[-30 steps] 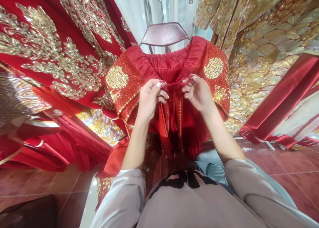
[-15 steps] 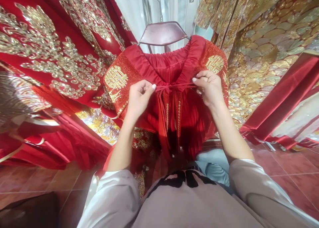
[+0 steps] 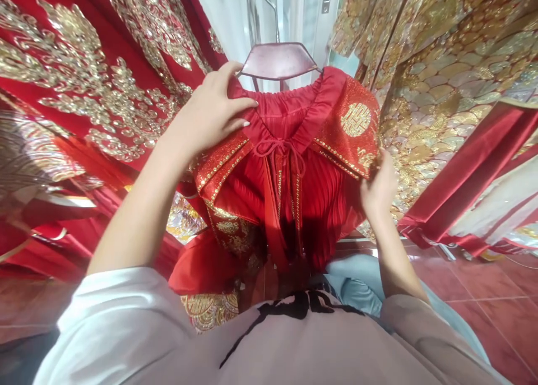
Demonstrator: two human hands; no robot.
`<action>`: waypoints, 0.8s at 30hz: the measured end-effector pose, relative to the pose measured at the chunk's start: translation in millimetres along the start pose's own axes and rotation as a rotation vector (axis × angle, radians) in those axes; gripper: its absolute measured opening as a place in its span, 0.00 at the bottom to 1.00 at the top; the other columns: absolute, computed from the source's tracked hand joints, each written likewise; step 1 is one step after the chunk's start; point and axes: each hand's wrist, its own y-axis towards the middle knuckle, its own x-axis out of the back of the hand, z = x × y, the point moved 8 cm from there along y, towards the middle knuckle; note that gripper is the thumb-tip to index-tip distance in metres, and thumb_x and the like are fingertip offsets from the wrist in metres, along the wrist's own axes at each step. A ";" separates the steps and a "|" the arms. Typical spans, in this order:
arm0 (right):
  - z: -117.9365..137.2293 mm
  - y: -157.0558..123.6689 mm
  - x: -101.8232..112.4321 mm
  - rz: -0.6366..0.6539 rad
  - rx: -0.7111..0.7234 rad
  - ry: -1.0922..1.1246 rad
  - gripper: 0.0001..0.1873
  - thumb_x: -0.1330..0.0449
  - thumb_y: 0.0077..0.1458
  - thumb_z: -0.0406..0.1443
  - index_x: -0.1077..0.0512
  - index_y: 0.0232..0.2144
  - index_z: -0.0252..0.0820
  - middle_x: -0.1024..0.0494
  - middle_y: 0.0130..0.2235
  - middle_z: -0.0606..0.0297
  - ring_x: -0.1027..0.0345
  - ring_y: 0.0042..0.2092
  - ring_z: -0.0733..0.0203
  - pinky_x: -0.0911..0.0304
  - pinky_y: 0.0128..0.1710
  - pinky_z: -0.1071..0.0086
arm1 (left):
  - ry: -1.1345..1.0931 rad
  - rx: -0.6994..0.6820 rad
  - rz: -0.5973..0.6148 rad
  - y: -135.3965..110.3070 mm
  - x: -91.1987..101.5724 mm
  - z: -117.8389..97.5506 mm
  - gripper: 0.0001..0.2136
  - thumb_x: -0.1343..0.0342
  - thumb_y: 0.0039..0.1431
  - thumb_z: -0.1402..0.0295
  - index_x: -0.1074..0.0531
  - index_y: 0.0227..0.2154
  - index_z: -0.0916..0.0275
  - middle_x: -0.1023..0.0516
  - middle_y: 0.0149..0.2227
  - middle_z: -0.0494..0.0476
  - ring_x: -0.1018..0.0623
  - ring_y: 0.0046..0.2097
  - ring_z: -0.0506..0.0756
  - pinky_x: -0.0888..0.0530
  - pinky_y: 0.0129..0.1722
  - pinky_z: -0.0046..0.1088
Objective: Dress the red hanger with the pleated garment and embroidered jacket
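A red gown [image 3: 294, 172] with a gathered neckline, gold-trimmed shoulder flaps and a round gold emblem hangs in front of me. A thin red cord [image 3: 281, 148] is tied in a bow at its neck opening. My left hand [image 3: 218, 105] lies over the left shoulder beside the collar, its fingers spread on the cloth and one fingertip near the hanger. At the right, my right hand [image 3: 380, 186] is closed around the outer edge of the shoulder flap [image 3: 348, 133]; some fingers are hidden behind it. The hanger [image 3: 279, 61] shows above the neckline.
Red cloth with silver-gold sequin work [image 3: 113, 105] hangs close on the left. A gold scale-patterned garment [image 3: 445, 88] hangs on the right, near a folded red fabric [image 3: 466, 177]. Red tiles [image 3: 491, 312] cover the floor.
Both hands have let go of the cord ends, and the bow now hangs loose. My left hand moved up to the left shoulder; my right moved outward and down to the flap's edge.
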 end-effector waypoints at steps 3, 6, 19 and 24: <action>-10.8 -17.9 9.5 -0.085 -0.039 0.045 0.30 0.52 0.47 0.30 0.42 0.56 0.38 0.28 0.45 0.52 0.30 0.46 0.49 0.34 0.46 0.54 | 0.157 0.086 0.033 8.2 -8.9 9.7 0.10 0.41 0.49 0.74 0.26 0.35 0.56 0.42 0.59 0.58 0.38 0.56 0.72 0.35 0.50 0.57; 19.3 -48.8 0.7 -0.002 0.039 -0.002 0.26 0.54 0.49 0.28 0.36 0.52 0.38 0.26 0.38 0.52 0.28 0.38 0.50 0.33 0.38 0.58 | 0.104 0.100 -0.076 9.6 -4.1 9.0 0.06 0.43 0.50 0.71 0.27 0.33 0.54 0.33 0.51 0.59 0.33 0.52 0.71 0.33 0.47 0.54; 96.6 106.5 15.9 0.046 0.308 0.194 0.17 0.45 0.58 0.45 0.31 0.44 0.42 0.25 0.32 0.59 0.32 0.38 0.56 0.39 0.37 0.64 | -0.193 0.033 -0.002 13.8 0.5 32.5 0.13 0.41 0.56 0.63 0.28 0.43 0.60 0.27 0.47 0.55 0.31 0.49 0.57 0.38 0.56 0.38; 87.3 149.3 -14.6 0.208 0.376 0.208 0.11 0.41 0.56 0.42 0.30 0.37 0.41 0.25 0.35 0.60 0.32 0.45 0.55 0.38 0.43 0.65 | -0.308 0.114 -0.099 16.7 -1.7 51.4 0.14 0.43 0.57 0.54 0.29 0.37 0.60 0.25 0.36 0.47 0.31 0.41 0.50 0.37 0.52 0.31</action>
